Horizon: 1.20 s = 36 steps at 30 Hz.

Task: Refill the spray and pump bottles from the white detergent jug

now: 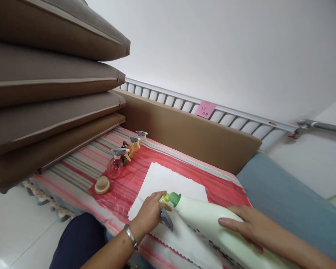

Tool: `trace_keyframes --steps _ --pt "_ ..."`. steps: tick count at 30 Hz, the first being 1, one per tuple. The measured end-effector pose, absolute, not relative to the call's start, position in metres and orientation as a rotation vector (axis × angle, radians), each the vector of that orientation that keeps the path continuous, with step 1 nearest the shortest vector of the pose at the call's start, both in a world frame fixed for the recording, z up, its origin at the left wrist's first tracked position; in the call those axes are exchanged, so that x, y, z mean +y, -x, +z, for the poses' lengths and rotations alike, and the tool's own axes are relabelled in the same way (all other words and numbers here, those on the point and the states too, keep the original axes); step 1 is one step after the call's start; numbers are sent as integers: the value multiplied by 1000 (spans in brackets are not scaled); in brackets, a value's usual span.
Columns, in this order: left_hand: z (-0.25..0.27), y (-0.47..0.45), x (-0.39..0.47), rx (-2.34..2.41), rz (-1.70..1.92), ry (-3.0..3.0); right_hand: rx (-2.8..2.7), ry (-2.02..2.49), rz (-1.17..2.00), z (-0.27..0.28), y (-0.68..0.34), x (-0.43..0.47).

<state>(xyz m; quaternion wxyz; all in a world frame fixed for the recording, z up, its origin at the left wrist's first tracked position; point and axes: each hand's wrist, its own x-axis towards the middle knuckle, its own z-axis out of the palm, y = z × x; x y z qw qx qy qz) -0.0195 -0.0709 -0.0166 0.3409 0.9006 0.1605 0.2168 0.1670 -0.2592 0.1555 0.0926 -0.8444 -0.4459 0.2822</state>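
Left fingers (158, 195) clamp the small bottle (165, 198), right fingers (230, 224) grip the large bottle (200, 213), green cap (174, 199) toward ten o'clock; a slow tilt should pour cleanest.

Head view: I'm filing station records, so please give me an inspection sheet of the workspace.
Surface: striped fabric cover, translucent red sheet, white zigzag-edged cloth.
Job's things: green-capped pale green plastic bottle, tipped toward small translucent yellow bottle; grey plastic spray trigger.
Clutter: translucent pink spray bottle, orange bottle, round cream tub.
Grips: left hand holds yellow bottle, seemingly trigger too; right hand holds pale green bottle.
Cables: nothing seen.
Surroundings: stacked brown cushions, brown panel, white ribbed radiator.
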Motion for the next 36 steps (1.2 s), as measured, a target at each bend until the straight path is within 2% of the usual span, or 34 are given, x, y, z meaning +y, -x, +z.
trace_keyframes --steps 28,36 --pt "-17 18 -72 417 546 -2368 -1347 2567 877 168 -170 -249" --pt "-19 18 -71 414 575 -2361 -1276 2480 805 163 -168 -255"
